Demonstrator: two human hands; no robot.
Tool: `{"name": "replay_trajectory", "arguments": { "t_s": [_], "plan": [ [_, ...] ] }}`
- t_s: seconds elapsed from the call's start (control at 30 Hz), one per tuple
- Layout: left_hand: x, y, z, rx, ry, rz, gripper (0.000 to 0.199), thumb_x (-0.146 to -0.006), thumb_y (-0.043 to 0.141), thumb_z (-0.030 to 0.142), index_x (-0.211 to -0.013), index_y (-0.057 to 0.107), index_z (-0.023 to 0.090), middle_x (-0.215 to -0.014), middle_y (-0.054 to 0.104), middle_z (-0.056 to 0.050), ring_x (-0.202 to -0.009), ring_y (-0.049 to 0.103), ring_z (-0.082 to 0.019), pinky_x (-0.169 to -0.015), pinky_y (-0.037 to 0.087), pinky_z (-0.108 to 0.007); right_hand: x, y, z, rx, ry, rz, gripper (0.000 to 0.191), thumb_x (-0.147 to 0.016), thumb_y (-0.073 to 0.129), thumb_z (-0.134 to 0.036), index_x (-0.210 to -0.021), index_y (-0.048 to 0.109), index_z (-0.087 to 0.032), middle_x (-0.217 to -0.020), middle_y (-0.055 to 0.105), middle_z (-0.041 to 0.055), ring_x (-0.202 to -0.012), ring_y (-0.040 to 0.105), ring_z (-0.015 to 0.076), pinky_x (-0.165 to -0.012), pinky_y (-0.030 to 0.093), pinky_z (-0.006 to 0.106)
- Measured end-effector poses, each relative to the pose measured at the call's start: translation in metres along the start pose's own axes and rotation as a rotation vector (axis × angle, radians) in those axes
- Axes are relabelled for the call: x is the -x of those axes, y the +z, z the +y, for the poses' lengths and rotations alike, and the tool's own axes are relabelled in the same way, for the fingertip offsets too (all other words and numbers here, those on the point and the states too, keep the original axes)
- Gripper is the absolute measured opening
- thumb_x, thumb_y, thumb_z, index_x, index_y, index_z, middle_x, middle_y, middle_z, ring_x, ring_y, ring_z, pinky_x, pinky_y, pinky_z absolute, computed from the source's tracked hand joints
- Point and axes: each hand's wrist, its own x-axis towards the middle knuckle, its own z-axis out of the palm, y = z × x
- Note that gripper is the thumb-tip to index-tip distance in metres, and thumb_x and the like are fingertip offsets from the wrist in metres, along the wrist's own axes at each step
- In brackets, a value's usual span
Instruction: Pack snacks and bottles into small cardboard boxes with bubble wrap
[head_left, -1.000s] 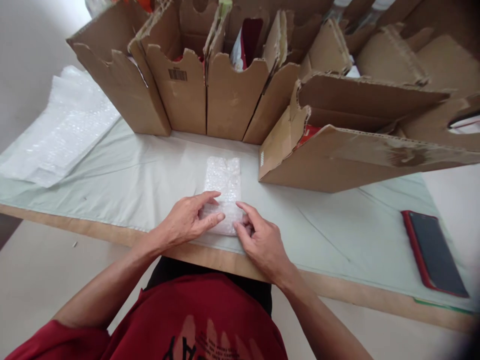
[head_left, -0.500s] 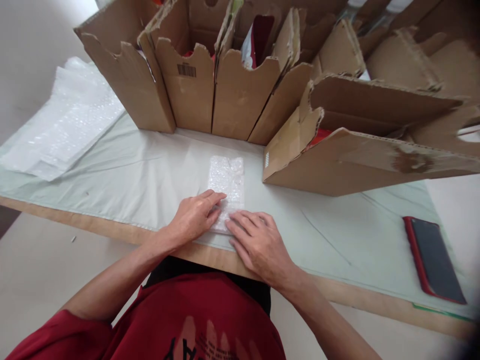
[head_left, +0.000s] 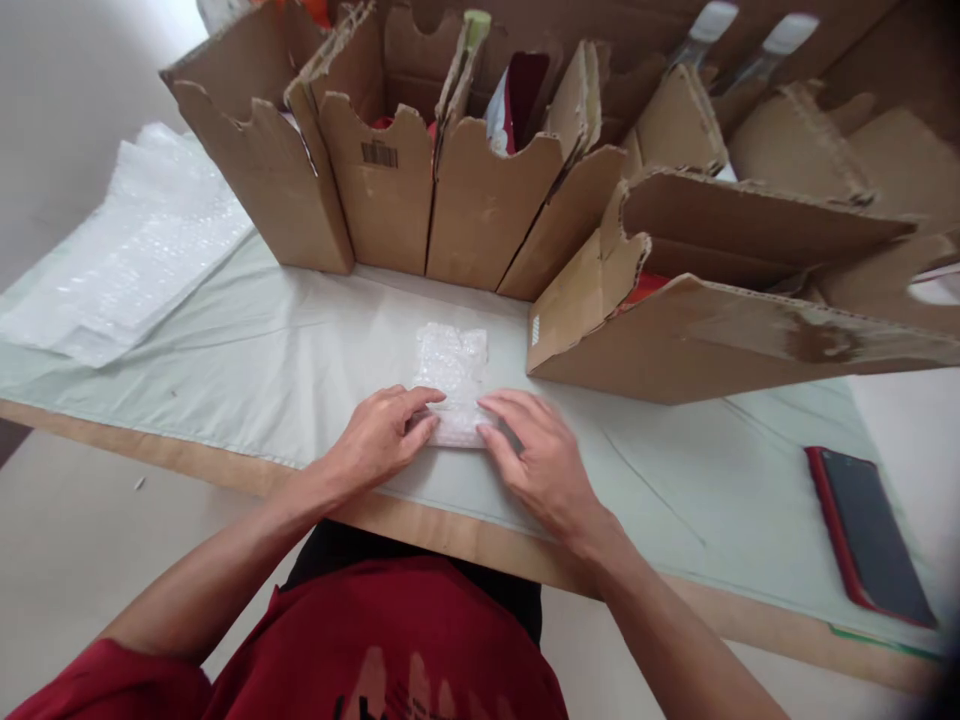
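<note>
A small piece of bubble wrap [head_left: 451, 362] lies on the cloth-covered table in front of me. Its near end is folded over into a flat, thicker strip. My left hand [head_left: 386, 432] holds the left end of this fold, thumb at the near side and fingers on top. At the right end, my right hand [head_left: 536, 455] grips the fold in the same way, with its fingers curved. Whether anything is wrapped inside the fold, I cannot tell.
Cardboard holders [head_left: 382, 200] stand in a row at the back, and one larger cardboard box [head_left: 720, 340] juts out on the right. More bubble wrap sheets [head_left: 135, 250] lie at the left. A phone in a red case [head_left: 870, 535] rests near the right edge.
My right hand has moved from lying over the near end of the bubble wrap to its right edge. The near end now shows as a fold, farther from the table edge.
</note>
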Motion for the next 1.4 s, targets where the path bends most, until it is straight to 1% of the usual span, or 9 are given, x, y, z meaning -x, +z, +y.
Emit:
{"name": "replay_trajectory", "arguments": {
  "t_s": [0.07, 0.23, 0.33, 0.47, 0.57, 0.73, 1.0, 1.17, 1.4],
  "plan": [
    [-0.008, 0.004, -0.003, -0.044, -0.009, -0.012, 0.031, -0.091, 0.059, 0.019, -0.120, 0.071, 0.021, -0.079, 0.072, -0.002, -0.074, 0.068, -0.019, -0.075, 0.057, -0.034, 0.008, 0.002, 0.001, 0.182, -0.146, 0.083, 0.022, -0.103, 0.054, -0.023, -0.116, 0.071, -0.019, -0.117, 0.073, 0.0112, -0.104, 0.066, 0.0277, -0.089, 0.050, 0.043],
    [-0.008, 0.005, -0.003, -0.161, 0.053, 0.056, 0.031, -0.092, 0.057, 0.020, -0.120, 0.071, 0.016, -0.097, 0.074, -0.010, -0.087, 0.070, -0.025, -0.080, 0.059, -0.040, 0.011, 0.009, 0.005, 0.272, -0.309, -0.066, 0.025, -0.102, 0.052, -0.012, -0.117, 0.071, -0.020, -0.121, 0.073, 0.0094, -0.112, 0.063, 0.0285, -0.094, 0.044, 0.044],
    [0.001, -0.002, 0.004, -0.099, 0.177, 0.168, 0.029, -0.095, 0.059, 0.027, -0.120, 0.069, 0.015, -0.119, 0.070, -0.015, -0.109, 0.067, -0.029, -0.092, 0.057, -0.045, 0.002, 0.007, 0.006, 0.121, -0.248, -0.144, 0.027, -0.104, 0.048, -0.014, -0.116, 0.071, -0.022, -0.111, 0.077, 0.0062, -0.102, 0.067, 0.0246, -0.092, 0.045, 0.042],
    [0.006, -0.008, 0.009, -0.018, 0.278, 0.054, 0.029, -0.094, 0.063, 0.029, -0.120, 0.068, 0.018, -0.114, 0.074, -0.011, -0.104, 0.068, -0.026, -0.092, 0.056, -0.044, -0.011, -0.001, 0.004, -0.134, -0.044, -0.272, 0.026, -0.104, 0.050, -0.022, -0.121, 0.070, -0.025, -0.117, 0.077, 0.0035, -0.104, 0.070, 0.0229, -0.093, 0.049, 0.039],
    [0.000, -0.005, 0.005, -0.042, 0.202, 0.014, 0.028, -0.094, 0.058, 0.023, -0.119, 0.069, 0.015, -0.105, 0.077, -0.011, -0.095, 0.070, -0.026, -0.087, 0.058, -0.044, -0.015, -0.001, 0.005, -0.142, 0.013, -0.173, 0.025, -0.104, 0.051, -0.022, -0.119, 0.071, -0.024, -0.116, 0.076, 0.0035, -0.105, 0.070, 0.0232, -0.093, 0.050, 0.038],
    [-0.012, -0.004, -0.003, 0.002, 0.090, -0.071, 0.032, -0.096, 0.057, 0.026, -0.123, 0.070, 0.014, -0.112, 0.077, -0.011, -0.095, 0.073, -0.024, -0.085, 0.060, -0.040, -0.002, 0.004, 0.008, 0.203, -0.249, 0.149, 0.020, -0.104, 0.057, -0.027, -0.116, 0.069, -0.017, -0.114, 0.073, 0.0117, -0.100, 0.065, 0.0267, -0.088, 0.045, 0.041],
    [-0.030, -0.008, -0.001, -0.094, 0.035, -0.123, 0.037, -0.092, 0.065, 0.022, -0.128, 0.068, 0.016, -0.122, 0.075, -0.012, -0.101, 0.073, -0.026, -0.089, 0.060, -0.041, 0.003, 0.013, 0.008, 0.388, -0.308, 0.064, 0.020, -0.102, 0.058, -0.018, -0.119, 0.067, -0.014, -0.116, 0.073, 0.0108, -0.107, 0.062, 0.0290, -0.091, 0.039, 0.043],
    [-0.017, -0.013, 0.002, -0.122, 0.306, 0.096, 0.034, -0.094, 0.063, 0.030, -0.123, 0.068, 0.012, -0.125, 0.068, -0.018, -0.115, 0.065, -0.031, -0.098, 0.054, -0.048, 0.004, 0.013, 0.013, 0.089, -0.178, 0.090, 0.018, -0.104, 0.053, -0.013, -0.111, 0.069, -0.018, -0.104, 0.077, 0.0033, -0.094, 0.066, 0.0216, -0.087, 0.041, 0.038],
    [-0.003, -0.009, 0.000, -0.229, 0.438, -0.041, 0.028, -0.092, 0.062, 0.020, -0.118, 0.069, 0.016, -0.127, 0.067, -0.017, -0.118, 0.060, -0.033, -0.100, 0.049, -0.052, -0.001, 0.015, 0.021, -0.008, -0.085, 0.027, 0.024, -0.100, 0.051, -0.010, -0.106, 0.072, -0.021, -0.103, 0.077, 0.0027, -0.092, 0.066, 0.0225, -0.082, 0.040, 0.038]
  ]
}}
